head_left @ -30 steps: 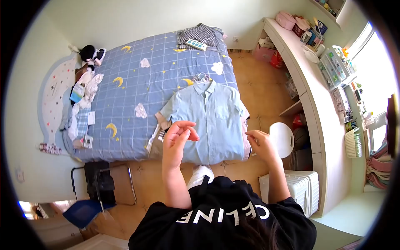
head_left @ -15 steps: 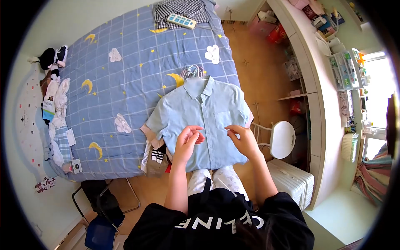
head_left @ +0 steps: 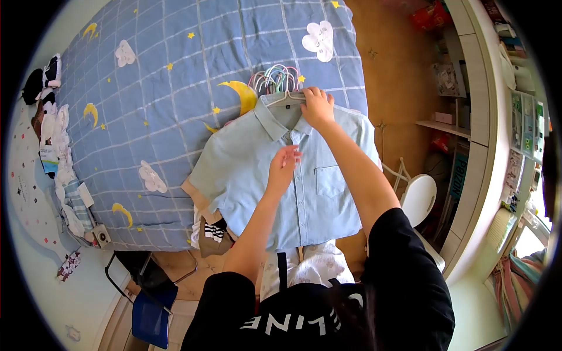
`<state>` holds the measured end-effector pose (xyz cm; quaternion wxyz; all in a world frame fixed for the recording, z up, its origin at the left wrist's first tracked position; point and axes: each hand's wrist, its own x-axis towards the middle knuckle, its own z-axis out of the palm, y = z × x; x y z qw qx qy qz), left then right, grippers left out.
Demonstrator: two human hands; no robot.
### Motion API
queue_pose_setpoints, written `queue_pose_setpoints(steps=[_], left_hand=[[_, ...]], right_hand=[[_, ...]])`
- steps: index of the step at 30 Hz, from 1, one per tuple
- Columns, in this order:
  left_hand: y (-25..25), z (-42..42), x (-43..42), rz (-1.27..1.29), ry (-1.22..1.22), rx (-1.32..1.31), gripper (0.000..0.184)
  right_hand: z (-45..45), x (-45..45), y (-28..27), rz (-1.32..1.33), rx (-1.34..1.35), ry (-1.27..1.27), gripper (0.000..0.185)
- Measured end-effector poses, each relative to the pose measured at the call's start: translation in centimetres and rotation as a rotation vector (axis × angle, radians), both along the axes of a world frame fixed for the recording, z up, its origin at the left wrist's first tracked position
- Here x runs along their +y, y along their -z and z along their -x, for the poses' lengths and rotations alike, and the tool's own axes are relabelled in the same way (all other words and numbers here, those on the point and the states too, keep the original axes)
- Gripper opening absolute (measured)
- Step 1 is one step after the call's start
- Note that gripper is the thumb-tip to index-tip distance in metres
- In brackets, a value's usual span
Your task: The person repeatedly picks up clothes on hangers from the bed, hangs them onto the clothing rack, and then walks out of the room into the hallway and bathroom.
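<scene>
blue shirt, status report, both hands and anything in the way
Right hand at collar, by hanger, grip unclear. Left hand loosely curled over shirt front. Light blue shirt face up on bed. Only hands and forearms across it.

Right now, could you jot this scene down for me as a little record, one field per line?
Shirt: light blue shirt, buttoned front up, chest pocket showing
Resting on: bed with a blue checked cover of moons, clouds and stars
Hanger: white hanger at the shirt's neck opening
Right hand: right hand at the collar, beside the hanger; grip partly hidden
Left hand: left hand over the button front, fingers loosely bent; contact unclear
Poking out: brown garment below one sleeve
Nearby: white chair; blue chair
</scene>
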<state>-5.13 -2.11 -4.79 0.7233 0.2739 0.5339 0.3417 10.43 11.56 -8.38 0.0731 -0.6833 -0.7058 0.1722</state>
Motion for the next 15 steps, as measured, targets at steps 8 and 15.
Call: queue_pose_setpoints(steps=[8, 15], left_hand=[[-1.2, -5.1, 5.1, 0.048, -0.582, -0.198, 0.044], [0.0, -6.4, 2.4, 0.106, -0.627, -0.306, 0.018]], right_hand=[[-2.1, -3.3, -5.3, -0.184, 0.459, -0.241, 0.009], [-4.2, -0.8, -4.5, -0.020, 0.605, 0.066, 0.011]])
